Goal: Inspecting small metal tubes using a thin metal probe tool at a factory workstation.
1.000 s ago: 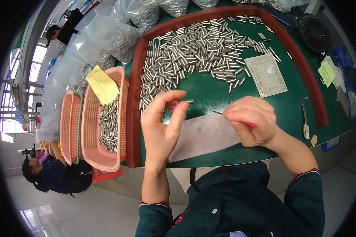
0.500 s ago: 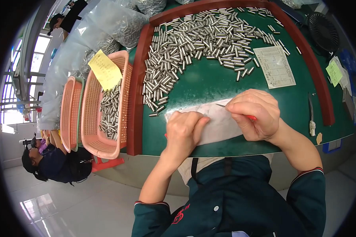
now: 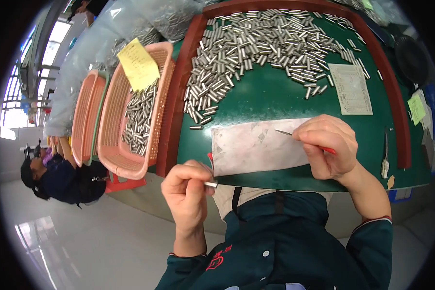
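Between the thumb and fingers of my left hand (image 3: 187,191) is a small metal pin (image 3: 211,184), held near the table's front edge. My right hand (image 3: 327,145) grips a thin pointed tool (image 3: 285,132) with a red handle, its tip aimed left above a whitish cloth (image 3: 256,147). The cloth lies flat on the green table, and something small and red sticks out at its left edge. Many similar metal pins (image 3: 256,48) are spread in a heap across the far part of the table.
Dark red wooden rails (image 3: 179,111) border the table. To the left stands a pink basket (image 3: 112,116) holding pins and a yellow note (image 3: 138,65), beside another pink basket (image 3: 86,116). A printed paper (image 3: 351,89) lies right, near tweezers (image 3: 385,154). A co-worker (image 3: 65,169) sits at far left.
My left hand has moved left and toward me, off the cloth, and a metal pin now shows in it. My right hand has shifted slightly right with the tool. The whole view has turned a little.
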Available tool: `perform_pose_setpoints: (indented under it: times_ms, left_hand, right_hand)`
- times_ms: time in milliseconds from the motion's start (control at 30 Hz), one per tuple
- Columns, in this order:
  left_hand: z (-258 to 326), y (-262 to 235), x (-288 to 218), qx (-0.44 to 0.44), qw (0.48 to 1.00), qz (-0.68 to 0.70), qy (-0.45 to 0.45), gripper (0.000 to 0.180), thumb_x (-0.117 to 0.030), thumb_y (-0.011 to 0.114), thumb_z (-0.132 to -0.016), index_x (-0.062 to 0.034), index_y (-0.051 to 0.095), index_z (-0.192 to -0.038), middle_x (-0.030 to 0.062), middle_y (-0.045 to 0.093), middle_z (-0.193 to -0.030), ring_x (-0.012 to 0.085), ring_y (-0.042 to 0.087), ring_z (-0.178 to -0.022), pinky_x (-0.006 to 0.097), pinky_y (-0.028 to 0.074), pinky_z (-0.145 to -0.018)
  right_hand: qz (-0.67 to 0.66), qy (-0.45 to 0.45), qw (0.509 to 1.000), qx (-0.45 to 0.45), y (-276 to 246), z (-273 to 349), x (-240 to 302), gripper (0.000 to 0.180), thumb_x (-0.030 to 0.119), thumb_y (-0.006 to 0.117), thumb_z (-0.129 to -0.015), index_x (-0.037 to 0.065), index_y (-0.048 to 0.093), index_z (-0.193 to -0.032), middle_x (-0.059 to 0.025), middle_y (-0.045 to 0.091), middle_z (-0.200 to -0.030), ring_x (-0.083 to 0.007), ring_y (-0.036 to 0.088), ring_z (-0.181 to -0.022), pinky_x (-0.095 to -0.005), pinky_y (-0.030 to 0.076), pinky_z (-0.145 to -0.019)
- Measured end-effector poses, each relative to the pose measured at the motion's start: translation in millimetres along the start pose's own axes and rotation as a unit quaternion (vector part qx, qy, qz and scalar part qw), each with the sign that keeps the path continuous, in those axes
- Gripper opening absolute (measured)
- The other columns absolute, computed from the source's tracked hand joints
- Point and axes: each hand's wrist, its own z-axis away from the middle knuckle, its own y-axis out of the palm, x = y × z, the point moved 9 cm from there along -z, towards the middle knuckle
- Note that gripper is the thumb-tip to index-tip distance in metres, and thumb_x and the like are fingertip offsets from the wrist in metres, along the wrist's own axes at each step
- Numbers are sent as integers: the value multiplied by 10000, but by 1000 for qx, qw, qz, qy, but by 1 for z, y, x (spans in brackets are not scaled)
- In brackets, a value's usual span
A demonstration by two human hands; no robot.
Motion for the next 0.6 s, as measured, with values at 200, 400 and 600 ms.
perform_pose_setpoints:
  times_ms: [200,400,600]
  left_hand:
    - [81,-24,75,-108,866,385,-302,187,-236,442,-953,-79,472,-857,-16,371,-682,80,326,-598,218,289,-576]
    - [126,-63,134,-215,817,437,-307,161,-212,494,-932,-55,511,-900,-16,355,-684,93,314,-610,225,316,-600]
    - [131,-65,142,-171,828,445,-296,171,-225,503,-924,-58,507,-886,-7,363,-681,94,324,-613,226,311,-597]
  right_hand:
    - [-2,27,998,58,14,-1,0,194,-91,580,-738,-39,533,-919,-143,603,-692,-253,599,-576,-318,495,-533]
    - [-44,34,996,76,20,9,-2,142,-34,479,-875,-81,464,-1008,-214,601,-777,-271,595,-653,-339,504,-592]
    - [-29,67,996,55,17,16,-7,136,-9,460,-897,-68,460,-1019,-209,602,-781,-267,599,-686,-336,505,-624]
